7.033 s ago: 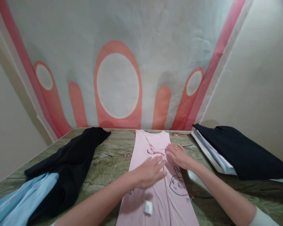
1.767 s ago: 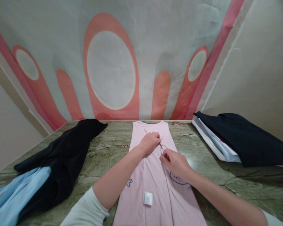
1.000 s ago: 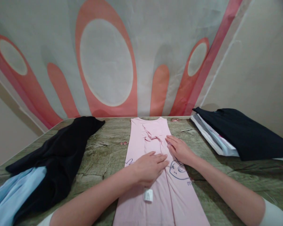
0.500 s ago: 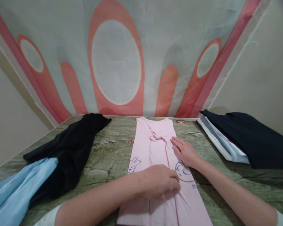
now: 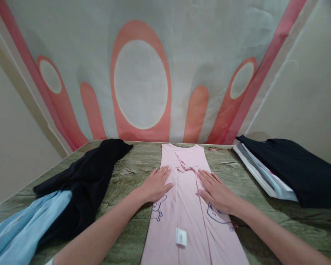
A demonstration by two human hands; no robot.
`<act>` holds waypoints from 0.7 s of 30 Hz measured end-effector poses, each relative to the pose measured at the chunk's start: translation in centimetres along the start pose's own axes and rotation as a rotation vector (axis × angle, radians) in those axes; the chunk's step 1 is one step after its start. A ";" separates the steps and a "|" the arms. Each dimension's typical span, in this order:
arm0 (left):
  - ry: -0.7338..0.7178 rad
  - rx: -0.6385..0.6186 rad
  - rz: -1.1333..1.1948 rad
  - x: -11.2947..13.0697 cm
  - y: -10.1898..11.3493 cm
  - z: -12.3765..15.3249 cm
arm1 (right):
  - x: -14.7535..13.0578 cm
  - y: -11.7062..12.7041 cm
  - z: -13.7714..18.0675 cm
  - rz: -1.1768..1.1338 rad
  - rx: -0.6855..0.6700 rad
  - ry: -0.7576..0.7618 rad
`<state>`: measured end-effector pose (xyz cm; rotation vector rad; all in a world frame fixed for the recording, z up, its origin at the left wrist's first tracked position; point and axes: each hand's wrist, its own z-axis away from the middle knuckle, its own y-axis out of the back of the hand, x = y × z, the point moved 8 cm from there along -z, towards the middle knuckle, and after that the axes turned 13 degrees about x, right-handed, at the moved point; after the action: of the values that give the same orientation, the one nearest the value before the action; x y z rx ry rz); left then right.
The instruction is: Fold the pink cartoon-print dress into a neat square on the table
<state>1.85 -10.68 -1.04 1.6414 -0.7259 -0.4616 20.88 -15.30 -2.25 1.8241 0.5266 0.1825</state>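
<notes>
A long pink garment [image 5: 189,217] lies lengthwise on the table in front of me, its sides folded inward and its neckline at the far end. Blue line drawings show on both folded sides, and a white care label [image 5: 181,237] sits near the middle. Thin pink straps bunch together close to the top. My left hand [image 5: 156,185] rests flat on the garment's left edge, fingers stretched out. Opposite it, my right hand [image 5: 216,191] lies flat on the right side with fingers extended. Neither hand grasps anything.
On the left of the wooden-patterned table [image 5: 127,191] lies a crumpled black garment [image 5: 85,187] with a light blue cloth [image 5: 30,228] partly over it. A stack of folded clothes with a black garment [image 5: 295,165] on top is at the right. A patterned sheet [image 5: 179,55] rises behind.
My left hand has moved up and left from the garment's middle to its left edge and opened flat, uncovering the white label. My right hand now lies slightly further in on the garment.
</notes>
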 end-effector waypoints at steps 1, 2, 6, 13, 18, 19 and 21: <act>0.003 -0.001 -0.002 0.1 0.0 0.0 | -0.2 0.1 0.1 -0.005 -0.001 0.005; 0.003 -0.001 -0.005 0.2 0.2 0.0 | -0.5 0.2 0.2 -0.016 -0.006 0.018; 0.000 -0.037 -0.022 0.1 2.4 0.8 | -0.2 1.9 1.3 -0.089 0.020 0.046; -0.134 -0.154 0.071 1.6 7.2 5.9 | 0.2 5.5 5.5 -0.191 -0.046 0.170; -0.328 -0.141 0.088 5.3 8.0 8.3 | -3.0 6.9 6.5 -0.387 -0.084 0.284; -0.350 -0.128 0.082 5.8 7.9 8.5 | -3.5 7.2 6.5 -0.421 -0.079 0.286; -0.388 -0.085 0.072 6.3 7.6 8.8 | -3.9 7.6 6.3 -0.473 -0.065 0.271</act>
<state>-0.90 -22.01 5.22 1.4562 -1.0338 -0.7603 21.77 -24.25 3.41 1.5709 1.1118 0.1208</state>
